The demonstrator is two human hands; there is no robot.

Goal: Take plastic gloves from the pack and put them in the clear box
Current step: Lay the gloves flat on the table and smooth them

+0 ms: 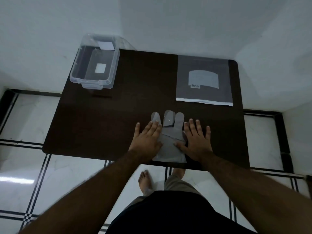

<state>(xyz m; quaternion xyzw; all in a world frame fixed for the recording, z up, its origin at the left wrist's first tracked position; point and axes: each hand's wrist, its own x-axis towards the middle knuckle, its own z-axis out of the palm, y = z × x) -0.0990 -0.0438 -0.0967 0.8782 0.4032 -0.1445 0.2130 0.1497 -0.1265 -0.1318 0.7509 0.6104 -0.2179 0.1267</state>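
Observation:
A thin, see-through plastic glove point(170, 137) lies flat on the dark table near its front edge, fingers pointing away from me. My left hand point(147, 139) presses flat on the glove's left side, fingers spread. My right hand point(196, 138) lies flat on its right side, the thumb resting on the glove's palm. The grey glove pack point(203, 81) lies flat at the back right of the table. The clear box point(94, 65) stands open at the back left corner, with a white label showing on its bottom.
The dark table point(108, 119) stands against a white wall. The box's clear lid point(125, 43) leans behind the box. Below the front edge are my bare feet on a white tiled floor point(67, 174) with black lines.

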